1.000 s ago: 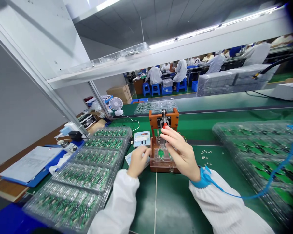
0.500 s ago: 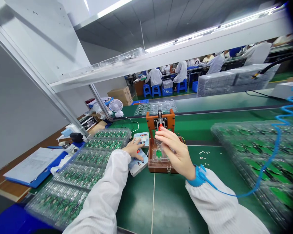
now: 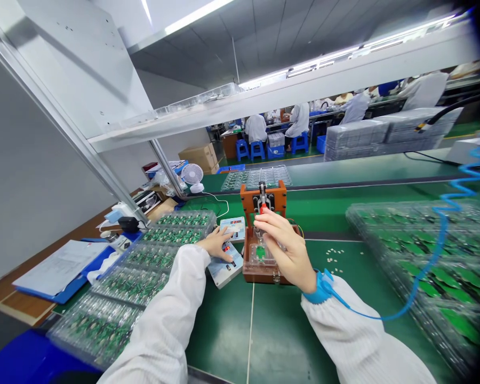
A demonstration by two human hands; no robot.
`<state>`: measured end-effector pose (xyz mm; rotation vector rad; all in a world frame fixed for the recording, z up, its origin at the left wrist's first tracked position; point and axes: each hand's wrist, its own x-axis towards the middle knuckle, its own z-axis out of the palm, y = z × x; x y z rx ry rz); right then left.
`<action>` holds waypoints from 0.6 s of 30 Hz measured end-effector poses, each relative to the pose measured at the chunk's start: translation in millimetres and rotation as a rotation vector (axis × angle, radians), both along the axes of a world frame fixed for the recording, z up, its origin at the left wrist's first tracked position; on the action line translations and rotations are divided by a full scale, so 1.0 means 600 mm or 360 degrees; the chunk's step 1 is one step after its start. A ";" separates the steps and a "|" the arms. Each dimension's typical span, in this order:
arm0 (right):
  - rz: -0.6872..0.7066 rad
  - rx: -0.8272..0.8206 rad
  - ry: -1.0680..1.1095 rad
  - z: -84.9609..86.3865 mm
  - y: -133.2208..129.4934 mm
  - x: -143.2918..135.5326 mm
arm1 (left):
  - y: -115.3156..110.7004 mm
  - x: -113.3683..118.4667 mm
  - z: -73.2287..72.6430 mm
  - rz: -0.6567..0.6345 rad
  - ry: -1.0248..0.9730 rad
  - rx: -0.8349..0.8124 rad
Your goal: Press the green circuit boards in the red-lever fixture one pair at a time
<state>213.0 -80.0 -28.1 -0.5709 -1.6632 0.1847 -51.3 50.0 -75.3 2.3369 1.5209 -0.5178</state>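
Observation:
My right hand (image 3: 285, 246) is at the red handle of a toggle clamp (image 3: 263, 207), its fingers closed round it; most of the handle is hidden behind them. The clamp is mounted on an orange upright test fixture (image 3: 248, 201) with a brown base. A small green circuit board (image 3: 260, 252) sits in the fixture's clear holder, below my fingers. My left hand (image 3: 216, 244) lies open, fingers spread, over a light-blue meter box (image 3: 226, 271) with a lit red display. Behind it is a second meter box (image 3: 236, 228), also with red digits.
Trays of green boards (image 3: 152, 256) stand at left, and more clear trays (image 3: 420, 256) at right. Small pale pieces (image 3: 334, 256) lie beside the fixture. A blue coiled cord (image 3: 444, 234) runs to my right wristband (image 3: 321, 287). A white fan (image 3: 192, 175) stands behind; people sit farther off.
The view has shifted slightly. Both hands stay in nearly the same places, the right at the clamp handle and the left over the meter box.

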 end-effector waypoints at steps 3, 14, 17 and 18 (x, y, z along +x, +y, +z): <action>-0.0008 0.0007 -0.0012 0.001 0.000 0.000 | 0.001 0.009 -0.005 -0.0039 0.0059 -0.0048; -0.0019 0.0009 0.0000 -0.001 0.000 -0.001 | 0.011 0.018 -0.010 -0.0009 0.0072 -0.0099; -0.0019 0.0010 -0.0010 -0.002 0.000 0.000 | 0.008 0.008 -0.006 -0.0002 0.0105 -0.0088; -0.0018 0.0009 -0.0008 -0.003 0.000 0.000 | 0.007 0.004 -0.005 0.0004 0.0133 -0.0093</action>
